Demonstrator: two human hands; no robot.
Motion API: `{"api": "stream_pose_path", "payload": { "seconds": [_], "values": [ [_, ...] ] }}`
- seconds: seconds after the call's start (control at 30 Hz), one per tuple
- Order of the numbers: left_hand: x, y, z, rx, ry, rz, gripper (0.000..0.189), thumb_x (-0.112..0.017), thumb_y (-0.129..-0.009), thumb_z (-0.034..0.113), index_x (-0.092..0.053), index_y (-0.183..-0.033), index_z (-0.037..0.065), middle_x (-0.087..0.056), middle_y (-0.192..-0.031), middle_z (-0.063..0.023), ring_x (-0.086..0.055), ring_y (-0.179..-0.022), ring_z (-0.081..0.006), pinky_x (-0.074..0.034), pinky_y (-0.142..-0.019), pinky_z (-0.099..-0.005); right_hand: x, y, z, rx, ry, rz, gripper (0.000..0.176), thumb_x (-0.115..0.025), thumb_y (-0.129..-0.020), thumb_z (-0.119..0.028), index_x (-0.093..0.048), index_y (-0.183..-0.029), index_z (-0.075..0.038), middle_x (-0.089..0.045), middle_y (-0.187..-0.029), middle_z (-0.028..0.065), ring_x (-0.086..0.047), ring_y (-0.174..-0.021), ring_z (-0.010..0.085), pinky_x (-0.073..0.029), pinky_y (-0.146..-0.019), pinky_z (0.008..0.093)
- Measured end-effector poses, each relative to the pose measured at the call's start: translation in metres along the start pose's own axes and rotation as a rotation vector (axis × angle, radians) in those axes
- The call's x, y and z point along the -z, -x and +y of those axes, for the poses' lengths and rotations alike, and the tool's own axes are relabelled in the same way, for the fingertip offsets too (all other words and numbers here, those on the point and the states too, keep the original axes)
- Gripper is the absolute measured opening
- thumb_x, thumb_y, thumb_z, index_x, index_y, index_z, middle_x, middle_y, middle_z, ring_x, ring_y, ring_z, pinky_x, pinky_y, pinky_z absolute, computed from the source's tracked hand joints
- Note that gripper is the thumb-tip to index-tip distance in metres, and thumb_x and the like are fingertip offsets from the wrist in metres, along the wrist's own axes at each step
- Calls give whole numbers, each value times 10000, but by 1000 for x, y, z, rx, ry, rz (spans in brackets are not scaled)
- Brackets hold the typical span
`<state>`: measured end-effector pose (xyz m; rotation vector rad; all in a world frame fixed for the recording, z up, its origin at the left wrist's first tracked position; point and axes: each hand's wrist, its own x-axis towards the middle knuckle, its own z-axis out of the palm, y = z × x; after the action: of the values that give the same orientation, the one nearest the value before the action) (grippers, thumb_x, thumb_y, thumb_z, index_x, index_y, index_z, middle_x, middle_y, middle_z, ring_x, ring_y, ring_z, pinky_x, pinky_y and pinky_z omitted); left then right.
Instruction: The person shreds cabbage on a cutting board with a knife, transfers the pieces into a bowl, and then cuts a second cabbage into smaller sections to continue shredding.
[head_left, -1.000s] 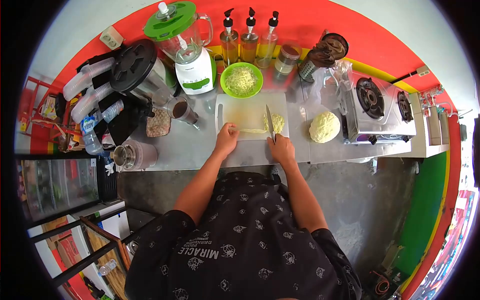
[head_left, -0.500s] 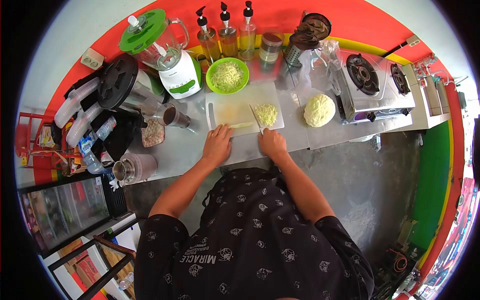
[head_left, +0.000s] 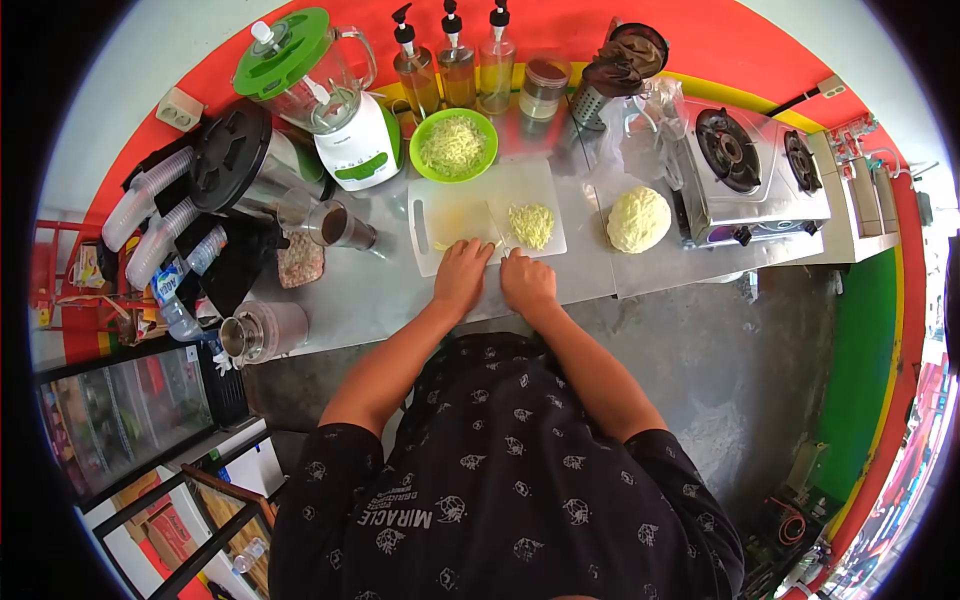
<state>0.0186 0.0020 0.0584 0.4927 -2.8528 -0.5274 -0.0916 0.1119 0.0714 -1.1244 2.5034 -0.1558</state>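
Note:
My right hand (head_left: 528, 280) is closed around the handle of a knife (head_left: 494, 220), its thin blade pointing away from me over the white cutting board (head_left: 424, 262). Close beside it, my left hand (head_left: 464, 272) presses with bent fingers on a pale piece of cabbage at the board's near edge. Most of that piece is hidden under the fingers. Right of the blade lies a small pile of shredded cabbage (head_left: 531, 226). Behind the board, a green bowl (head_left: 490, 160) holds more shreds. A cabbage head (head_left: 639, 219) rests on the counter to the right.
A blender (head_left: 355, 145) and several pump bottles (head_left: 456, 75) line the back wall. The gas stove (head_left: 750, 195) stands at far right. On the left are a cup of dark contents (head_left: 348, 228), a metal-topped container (head_left: 265, 333) and a black-lidded container (head_left: 230, 155).
My left hand has slid right along the cabbage piece, close to my right hand. My right hand and the knife have shifted slightly left. Less of the cabbage piece shows.

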Motion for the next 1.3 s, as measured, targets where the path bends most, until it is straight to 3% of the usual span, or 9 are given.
{"api": "stream_pose_path", "payload": {
  "seconds": [0.17,0.33,0.5,0.7,0.9,1.3],
  "values": [
    [-1,-5,8,42,-100,-24,443,-637,-796,-4,-634,-1231,78,-605,-1115,-116,-597,-1066,-325,-487,-970,-432,-12,-2,-7,-15,58,-13,240,-495,-1035,-252,-583,-1010,-30,-759,-888,177,-759,-850,342,-598,-737,454],
    [-7,-1,3,30,-67,53,431,-621,-807,18,-638,-1231,93,-614,-1092,-104,-599,-1059,-330,-495,-941,-443,-7,-8,-10,25,110,29,126,-535,-957,-131,-574,-1009,-23,-762,-871,178,-768,-820,317,-607,-695,419],
    [-4,3,6,65,-33,-6,443,-618,-806,-16,-631,-1240,72,-613,-1138,-108,-592,-1099,-318,-489,-963,-431,-3,-2,-17,-21,95,-37,143,-545,-953,-138,-575,-1017,-13,-761,-873,182,-769,-832,326,-609,-710,415],
    [-6,10,12,94,46,90,491,-620,-776,-18,-627,-1260,65,-610,-1159,-113,-584,-1107,-350,-499,-924,-465,-3,-5,-13,9,82,-49,185,-554,-956,-160,-561,-1055,-5,-760,-903,198,-765,-867,348,-609,-739,432],
    [-10,12,12,168,34,11,575,-629,-803,-4,-580,-1369,87,-565,-1330,-110,-529,-1295,-330,-464,-1039,-457,-6,-5,-12,-10,54,-80,224,-538,-963,-163,-544,-1090,22,-753,-939,222,-759,-902,364,-608,-766,449],
    [-20,20,14,211,-18,-68,802,-727,-759,87,-441,-1508,118,-469,-1474,-119,-445,-1402,-336,-449,-1067,-497,0,-12,-8,19,45,-161,275,-531,-984,-184,-522,-1147,38,-734,-1041,261,-739,-986,397,-590,-850,474]
  ]
}}
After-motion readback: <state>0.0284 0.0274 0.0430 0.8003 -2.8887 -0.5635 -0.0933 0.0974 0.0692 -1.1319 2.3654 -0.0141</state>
